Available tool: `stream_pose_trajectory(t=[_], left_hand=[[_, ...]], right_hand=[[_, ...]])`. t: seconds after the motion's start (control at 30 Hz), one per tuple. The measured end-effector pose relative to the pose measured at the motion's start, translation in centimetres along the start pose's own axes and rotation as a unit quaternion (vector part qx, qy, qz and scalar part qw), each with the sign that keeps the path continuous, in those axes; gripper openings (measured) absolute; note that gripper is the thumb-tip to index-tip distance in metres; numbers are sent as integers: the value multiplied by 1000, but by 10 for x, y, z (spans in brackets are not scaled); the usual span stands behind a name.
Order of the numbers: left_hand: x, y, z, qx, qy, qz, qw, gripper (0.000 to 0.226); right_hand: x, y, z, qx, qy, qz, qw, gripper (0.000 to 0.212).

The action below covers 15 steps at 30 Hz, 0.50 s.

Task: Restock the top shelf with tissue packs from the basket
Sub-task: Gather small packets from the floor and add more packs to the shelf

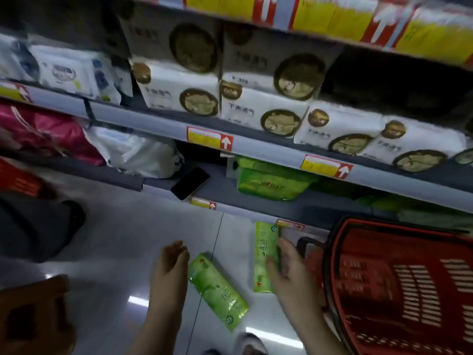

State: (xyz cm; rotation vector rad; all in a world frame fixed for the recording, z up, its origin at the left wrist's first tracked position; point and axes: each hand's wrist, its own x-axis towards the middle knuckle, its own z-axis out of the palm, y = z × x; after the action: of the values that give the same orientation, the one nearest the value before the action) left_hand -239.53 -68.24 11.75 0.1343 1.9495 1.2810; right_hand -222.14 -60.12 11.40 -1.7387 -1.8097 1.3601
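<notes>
Two green tissue packs show low in the head view. One green pack (218, 286) hangs tilted beside my left hand (170, 265), whose fingers are straight; whether that hand touches it I cannot tell. My right hand (286, 267) holds the second green pack (265, 257) upright, fingers round its edge. The red basket (399, 285) stands at the lower right, just right of my right hand. Another green pack (271, 181) lies on a lower shelf (222, 190). The top shelf's edge (332, 21) runs across the top of the view.
White tissue packs with brown round prints (263, 108) fill the middle shelf. A black phone (190, 183) lies on the lower shelf's edge. A person's dark trouser leg and shoe (51, 224) stand at the left on the pale floor. A wooden stool (33, 319) is at the bottom left.
</notes>
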Motion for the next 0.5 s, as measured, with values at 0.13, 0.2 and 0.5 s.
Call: stream_pose_trajectory(t=[0.13, 0.2, 0.5], left_hand=[[22, -51, 1, 69, -29, -22, 997, 26], [34, -70, -2, 103, -31, -24, 994, 30], [101, -179, 4, 191, -20, -81, 978, 21]], right_hand=[[10, 45, 35, -73, -26, 22, 997, 54], [20, 70, 53, -90, -32, 41, 995, 56], [49, 206, 142, -210, -117, 131, 962, 71]])
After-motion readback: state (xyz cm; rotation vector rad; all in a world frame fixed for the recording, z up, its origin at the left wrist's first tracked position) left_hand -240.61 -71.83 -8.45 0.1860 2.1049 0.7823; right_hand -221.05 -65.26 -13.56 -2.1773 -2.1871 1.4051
